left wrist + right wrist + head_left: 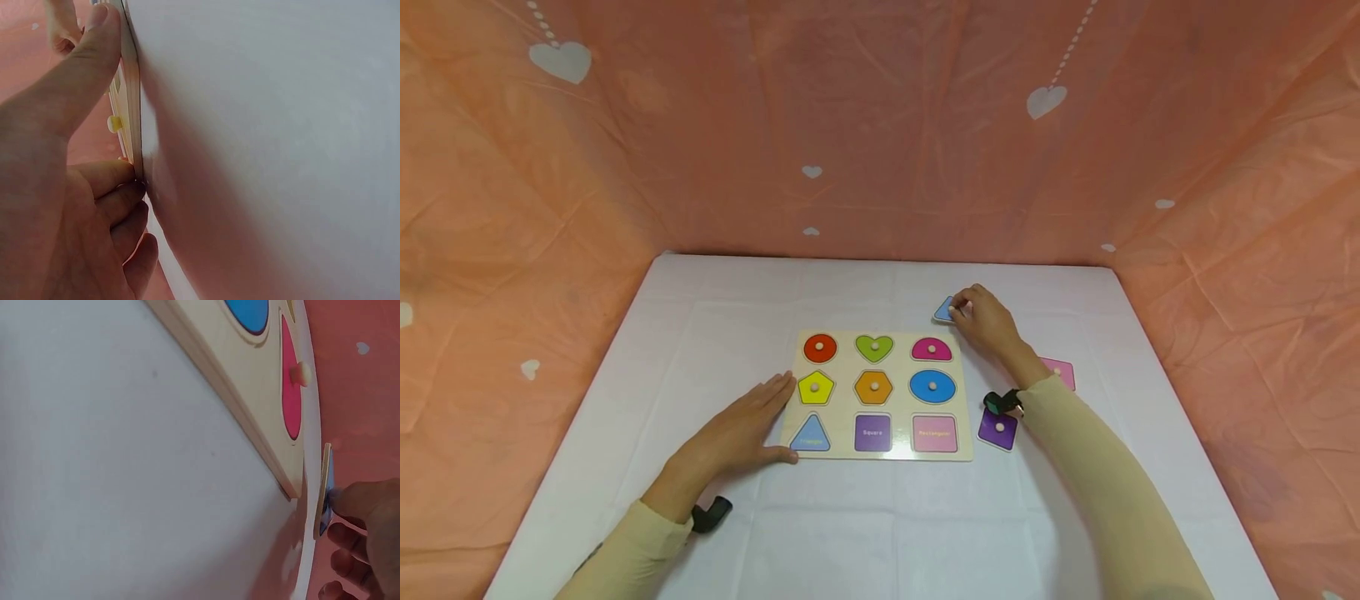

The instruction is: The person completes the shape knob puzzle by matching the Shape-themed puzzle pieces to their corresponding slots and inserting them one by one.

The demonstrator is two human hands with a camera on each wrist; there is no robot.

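Note:
A wooden shape puzzle board (842,408) lies on the white table. Seated in it are knobbed pieces: red, green heart, magenta half-circle, yellow pentagon, orange hexagon and blue oval. The triangle, square and rectangle spots along its near row show printed words and no knobs. My left hand (748,429) rests against the board's left edge, fingers extended, thumb at the near left corner. Beyond the far right corner, my right hand (988,321) pinches a blue triangle puzzle piece (943,311) by its knob; the right wrist view shows the piece (327,490) tilted at the fingertips.
A purple square piece (997,430) lies just right of the board. Partly hidden by the right forearm is a pink rectangle piece (1063,372). Peach curtains (880,125) with white hearts hang behind and beside the white table (850,533).

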